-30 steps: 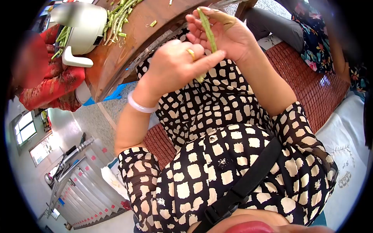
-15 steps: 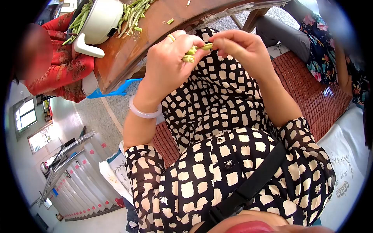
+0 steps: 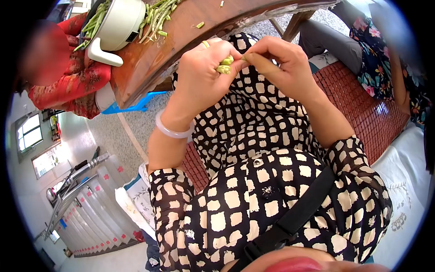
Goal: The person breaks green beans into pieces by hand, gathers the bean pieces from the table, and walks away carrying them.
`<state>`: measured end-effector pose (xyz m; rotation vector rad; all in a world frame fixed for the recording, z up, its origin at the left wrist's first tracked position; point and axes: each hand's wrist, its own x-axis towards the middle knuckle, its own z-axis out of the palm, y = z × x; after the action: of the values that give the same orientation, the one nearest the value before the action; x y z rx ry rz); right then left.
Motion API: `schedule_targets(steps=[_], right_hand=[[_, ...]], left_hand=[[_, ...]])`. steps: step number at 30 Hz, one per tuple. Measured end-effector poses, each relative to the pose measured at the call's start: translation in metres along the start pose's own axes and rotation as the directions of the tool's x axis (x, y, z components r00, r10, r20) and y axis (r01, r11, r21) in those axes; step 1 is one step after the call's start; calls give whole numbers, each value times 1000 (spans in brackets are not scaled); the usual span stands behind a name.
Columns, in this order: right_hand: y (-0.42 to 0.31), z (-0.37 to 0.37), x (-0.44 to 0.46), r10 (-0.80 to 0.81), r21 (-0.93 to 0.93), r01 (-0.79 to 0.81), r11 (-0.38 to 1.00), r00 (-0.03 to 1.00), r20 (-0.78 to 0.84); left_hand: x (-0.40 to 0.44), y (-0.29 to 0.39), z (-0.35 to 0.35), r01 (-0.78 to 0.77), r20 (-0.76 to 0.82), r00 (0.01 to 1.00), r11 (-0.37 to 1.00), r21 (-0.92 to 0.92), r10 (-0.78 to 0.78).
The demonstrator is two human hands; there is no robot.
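My left hand point(image 3: 203, 75), with a yellow ring and a pale bangle at the wrist, is closed around several short green bean pieces point(image 3: 224, 69), whose cut ends stick out by the thumb. My right hand point(image 3: 282, 60) pinches the tip of a green bean point(image 3: 244, 59) that reaches across from the left fingers. The fingertips of both hands nearly meet above my lap. Long green beans point(image 3: 158, 18) lie loose on the brown table point(image 3: 181, 38), and a short piece point(image 3: 200, 25) rests apart from them.
A white pot point(image 3: 120, 25) with its handle toward me holds more beans at the upper left. Beside it sits a person in red point(image 3: 72, 86). Another person in a floral top point(image 3: 369, 59) sits at the right. A blue stool point(image 3: 136, 104) stands under the table.
Both hands were around a long bean with the right palm open; now the left hand grips short pieces and the right pinches a bean tip. The view has shifted, so the table appears farther right.
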<state>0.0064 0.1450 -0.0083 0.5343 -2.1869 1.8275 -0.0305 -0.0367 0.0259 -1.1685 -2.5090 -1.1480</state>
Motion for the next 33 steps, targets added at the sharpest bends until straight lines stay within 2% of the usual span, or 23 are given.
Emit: schedule_targets(steps=[2,5,7,10,13,16,17,20,21,24,25,26,28,29,30,32,33], right_hand=[[3,4,-3,205,344,-192,919,979,-3],[9,8,-5,371,722,-302,622,926,68],[10,10,-8,408,873,-305,381,903,137],[12,18,-9,420,943,-238,232,899,123],[12,26,-5,455,961,-220,168,882,123],[13,28,0,468,957,-242,162,872,141],[15,30,0,493,953,-244,177,861,129],[17,35,1,536,919,-291,267,837,109],[19,35,2,538,906,-312,288,835,116],[21,32,10,552,795,-399,456,828,98],[24,31,15,501,727,-380,572,864,56],[24,29,23,441,676,-333,657,897,13],[28,23,51,357,362,-310,879,932,-68],[24,24,68,296,377,-237,895,949,-106],[30,24,86,219,272,-181,945,969,-116],[51,26,119,52,-37,-57,998,993,-102],[58,28,127,24,-144,-39,989,994,-107]], left_hand=[[3,4,4,67,-57,996,994,-88,-73],[1,1,14,116,-135,980,971,-208,-146],[0,1,23,140,-181,961,934,-330,-208],[-3,4,35,162,-228,912,810,-563,-340],[-1,4,47,133,-251,832,617,-776,-495],[-2,-2,41,159,-106,781,360,-919,-616],[-1,-5,41,73,-119,759,266,-961,-640],[2,-23,25,-48,-28,757,-12,-999,-653],[3,-24,18,-59,3,682,-59,-996,-732],[0,-38,-3,-159,-33,710,-116,-980,-703],[-2,-44,-9,-183,-57,720,-109,-977,-692],[-9,-56,-17,-169,-108,762,-36,-985,-638],[-4,-45,-33,-149,-294,602,258,-955,-742],[5,-35,-40,-184,-366,501,317,-931,-785],[9,-33,-50,-210,-400,501,341,-916,-768],[8,-40,-72,-171,-480,650,502,-848,-589],[11,-42,-84,-131,-554,640,634,-762,-533]])
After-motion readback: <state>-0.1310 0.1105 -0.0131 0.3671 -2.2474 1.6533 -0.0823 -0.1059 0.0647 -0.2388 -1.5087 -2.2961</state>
